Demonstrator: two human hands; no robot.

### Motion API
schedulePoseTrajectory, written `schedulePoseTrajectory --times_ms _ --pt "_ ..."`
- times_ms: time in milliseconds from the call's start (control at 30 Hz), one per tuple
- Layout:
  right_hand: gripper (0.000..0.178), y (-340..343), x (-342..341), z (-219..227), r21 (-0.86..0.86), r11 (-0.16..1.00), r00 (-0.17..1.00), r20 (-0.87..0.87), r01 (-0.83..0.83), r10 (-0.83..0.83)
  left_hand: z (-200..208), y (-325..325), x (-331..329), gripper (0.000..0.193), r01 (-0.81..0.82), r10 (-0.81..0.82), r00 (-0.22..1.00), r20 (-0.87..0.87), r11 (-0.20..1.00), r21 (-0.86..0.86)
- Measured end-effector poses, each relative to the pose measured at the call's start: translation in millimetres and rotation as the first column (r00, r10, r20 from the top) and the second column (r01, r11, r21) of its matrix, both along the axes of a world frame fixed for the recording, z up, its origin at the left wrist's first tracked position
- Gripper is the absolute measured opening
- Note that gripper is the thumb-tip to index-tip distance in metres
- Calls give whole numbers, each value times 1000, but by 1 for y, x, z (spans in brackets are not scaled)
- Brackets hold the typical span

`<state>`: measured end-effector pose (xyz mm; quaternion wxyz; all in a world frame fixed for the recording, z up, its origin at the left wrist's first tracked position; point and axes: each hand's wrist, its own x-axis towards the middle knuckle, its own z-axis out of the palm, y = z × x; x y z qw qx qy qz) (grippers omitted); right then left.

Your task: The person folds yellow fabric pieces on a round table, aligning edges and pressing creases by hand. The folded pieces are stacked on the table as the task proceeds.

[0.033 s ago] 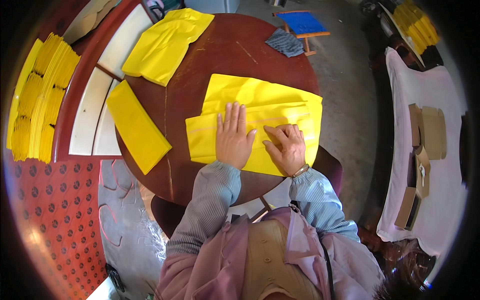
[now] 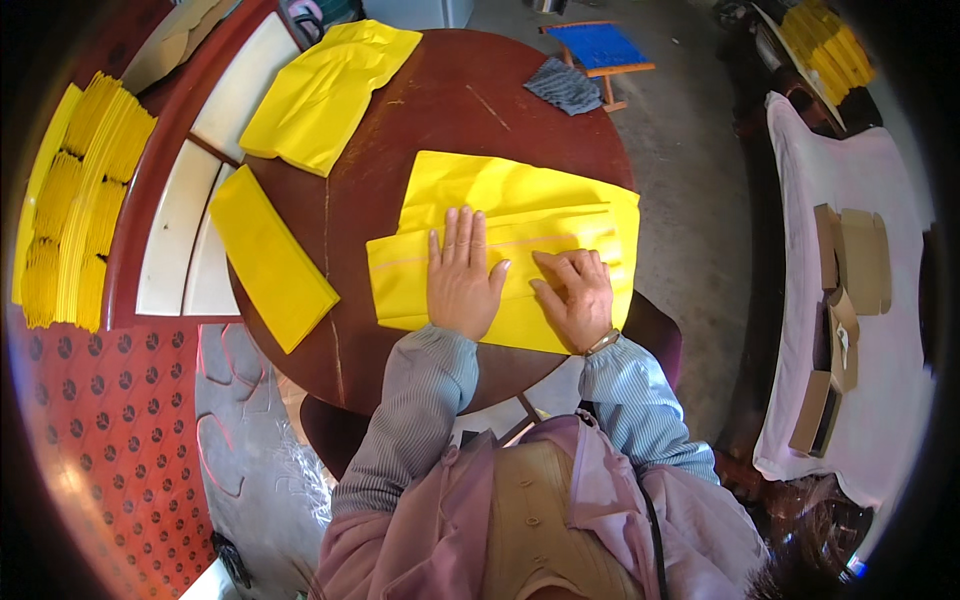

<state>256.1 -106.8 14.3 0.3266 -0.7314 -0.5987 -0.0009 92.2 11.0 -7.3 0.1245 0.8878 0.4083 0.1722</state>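
A round red-brown table [image 2: 460, 110]. On it, directly under both hands, lies a partly folded yellow cloth [image 2: 525, 230], its folded band running left to right across the body. Beyond and left is a second cloth [image 2: 330, 95]; a slanting yellow strip [image 2: 275, 260] lies left, apart. The left hand [image 2: 463, 285] presses flat, thumb spread; the right hand [image 2: 580, 300] rests curled, pinching or not, unclear. A gray rag [image 2: 565, 86] sits at the far right edge.
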Motion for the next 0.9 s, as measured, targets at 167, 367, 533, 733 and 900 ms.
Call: schedulePoseTrajectory --times_ms 167,367,533,733,900 --pt "32 -20 32 12 -50 978 974 116 203 -196 -9 -1 -1 80 11 -10 1000 -20 1000 29" --pt "52 25 -17 -7 -17 971 965 108 -239 240 -6 -2 0 79 -7 18 986 -164 998 66" --pt "67 40 3 -25 -285 958 950 288 -34 119 -6 -2 3 82 -12 21 988 -153 998 58" --pt "74 23 48 -12 -445 878 941 337 174 -16 -5 0 -16 100 -129 138 983 -118 988 79" --pt "78 22 54 -7 -525 835 954 299 165 -1 -14 2 -36 117 -242 248 969 -4 952 187"
